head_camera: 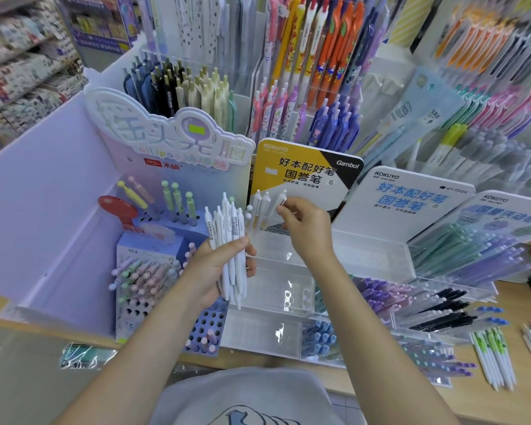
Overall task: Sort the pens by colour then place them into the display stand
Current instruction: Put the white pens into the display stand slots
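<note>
Wooden counter (503, 403): clear display stand (288, 332), purple stand (141, 271), loose pens (492, 357).

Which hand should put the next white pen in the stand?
The right hand, probably. Its fingers already pinch one white pen up by the yellow-and-black stand, beside white pens standing there. The left hand is busy gripping the bundle of white pens.

White pens (232, 253) bundled upright, more white pens (262, 210) standing in clear display stand (288, 250)
</note>
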A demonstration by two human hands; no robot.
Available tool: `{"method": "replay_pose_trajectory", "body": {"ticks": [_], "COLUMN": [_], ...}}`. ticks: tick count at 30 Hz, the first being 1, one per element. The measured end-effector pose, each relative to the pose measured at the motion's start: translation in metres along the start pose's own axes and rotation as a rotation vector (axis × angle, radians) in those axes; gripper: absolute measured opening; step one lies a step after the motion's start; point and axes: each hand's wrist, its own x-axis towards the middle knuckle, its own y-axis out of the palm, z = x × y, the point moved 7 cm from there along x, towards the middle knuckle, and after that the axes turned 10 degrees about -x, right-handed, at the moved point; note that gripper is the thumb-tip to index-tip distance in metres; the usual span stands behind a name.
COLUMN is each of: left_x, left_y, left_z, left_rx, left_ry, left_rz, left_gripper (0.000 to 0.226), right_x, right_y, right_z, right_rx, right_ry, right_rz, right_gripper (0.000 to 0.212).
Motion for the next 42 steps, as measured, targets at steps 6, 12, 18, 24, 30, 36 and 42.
{"method": "replay_pose_trajectory", "body": {"ticks": [6, 12, 18, 24, 30, 36, 42], "left_x": [0.0, 0.0, 0.008, 0.008, 0.008, 0.007, 0.006], "left_y": [0.0, 0.006, 0.02, 0.029, 0.031, 0.024, 0.012], "left_z": [-0.002, -0.001, 0.009, 0.021, 0.025, 0.022, 0.017], "left_rx": [0.011, 0.094, 0.236, 0.195, 0.224, 0.213, 0.221], "left_ry": [0.018, 0.002, -0.037, -0.114, -0.073, -0.08, -0.048], "left_rz": [0.023, 0.026, 0.041, 0.041, -0.016, -0.038, -0.076], "left_gripper": [0.023, 0.031, 0.022, 0.011, 0.011, 0.012, 0.009], "right_x": [-0.001, -0.02, -0.042, -0.043, -0.046, -0.034, -0.016], "right_y": [0.009, -0.011, -0.009, -0.022, -0.023, -0.047, -0.063], "right_z": [0.0, 0.007, 0.024, 0.004, -0.006, -0.009, -0.003], "right_rx": [-0.099, 0.122, 0.345, 0.485, 0.557, 0.643, 0.748], "right_ry": [0.009, 0.135, 0.202, 0.278, 0.314, 0.277, 0.183], "right_rz": [0.037, 0.095, 0.361, 0.325, 0.305, 0.122, 0.029], "right_gripper": [0.018, 0.013, 0.013, 0.014, 0.015, 0.012, 0.008]}}
